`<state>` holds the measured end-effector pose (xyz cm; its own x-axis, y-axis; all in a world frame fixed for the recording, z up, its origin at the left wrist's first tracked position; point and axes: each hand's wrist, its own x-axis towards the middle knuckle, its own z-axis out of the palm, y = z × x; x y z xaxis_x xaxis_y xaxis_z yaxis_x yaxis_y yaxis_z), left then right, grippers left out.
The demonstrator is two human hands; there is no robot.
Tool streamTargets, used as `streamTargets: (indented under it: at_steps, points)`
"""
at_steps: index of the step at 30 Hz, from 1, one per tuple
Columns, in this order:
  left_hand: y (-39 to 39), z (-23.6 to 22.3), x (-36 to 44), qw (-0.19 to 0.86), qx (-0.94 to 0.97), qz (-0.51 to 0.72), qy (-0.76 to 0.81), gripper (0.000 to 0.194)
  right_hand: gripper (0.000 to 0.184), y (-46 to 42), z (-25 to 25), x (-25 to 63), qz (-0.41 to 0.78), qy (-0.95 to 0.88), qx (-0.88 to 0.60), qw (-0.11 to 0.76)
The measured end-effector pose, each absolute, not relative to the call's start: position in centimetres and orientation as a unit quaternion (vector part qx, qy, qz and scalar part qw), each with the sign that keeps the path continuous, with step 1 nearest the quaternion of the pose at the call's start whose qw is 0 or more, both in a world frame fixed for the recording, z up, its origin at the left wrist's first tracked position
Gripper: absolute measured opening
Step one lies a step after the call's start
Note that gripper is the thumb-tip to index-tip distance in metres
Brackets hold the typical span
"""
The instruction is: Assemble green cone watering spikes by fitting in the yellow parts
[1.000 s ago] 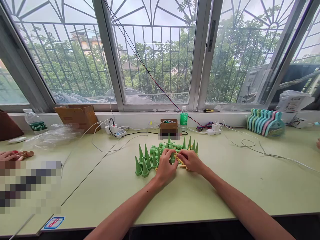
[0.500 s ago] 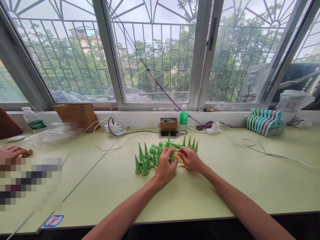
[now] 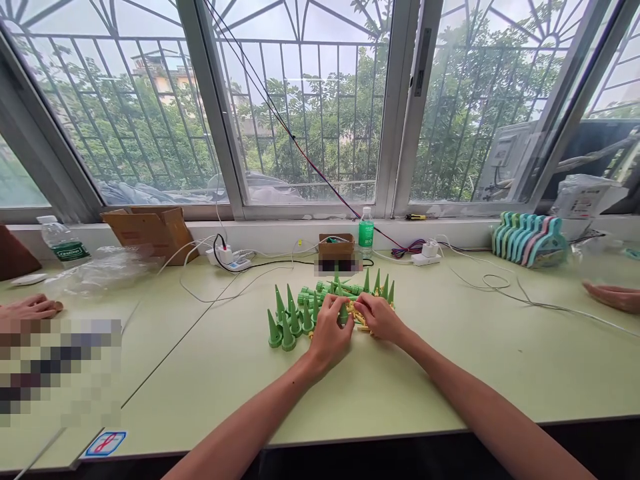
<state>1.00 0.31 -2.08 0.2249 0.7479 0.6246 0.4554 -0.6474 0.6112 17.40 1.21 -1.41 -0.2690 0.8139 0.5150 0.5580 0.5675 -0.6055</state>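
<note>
My left hand (image 3: 329, 333) is closed round a green plastic cone (image 3: 343, 315), whose pointed tip stands up between thumb and fingers. Close beside it, my right hand (image 3: 384, 320) pinches at the cone's side; whatever is between its fingertips is too small to make out. Small yellow pieces (image 3: 361, 321) lie under and between both hands. Several more green cones (image 3: 287, 333) stand upright on their round bases to the left, others stand behind my right hand, and green cylindrical parts (image 3: 309, 295) lie on their sides behind.
A small cardboard box (image 3: 336, 248) and a green-labelled bottle (image 3: 366, 230) stand behind the parts. Cables (image 3: 260, 293) and a power adapter (image 3: 426, 255) lie along the sill. Bagged hangers (image 3: 527, 240) stand right. Other people's hands rest far left (image 3: 33, 308) and far right (image 3: 613, 295).
My right hand has shifted very slightly, staying by the cone in my left hand. Another person's hand with clear plastic has come in at the right edge. The view has moved a little.
</note>
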Motion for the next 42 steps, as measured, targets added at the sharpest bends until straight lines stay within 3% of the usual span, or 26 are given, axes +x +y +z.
streamTargets:
  at_steps: [22, 42]
  points:
    - [0.35, -2.04, 0.89, 0.137, 0.763, 0.488, 0.402, 0.024, 0.019, 0.87, -1.82, 17.07, 0.176, -0.777, -0.426, 0.429]
    - [0.02, -1.96, 0.9, 0.147, 0.771, 0.477, 0.395, 0.023, 0.031, 0.58, -1.18, 17.14, 0.174, -0.781, -0.425, 0.422]
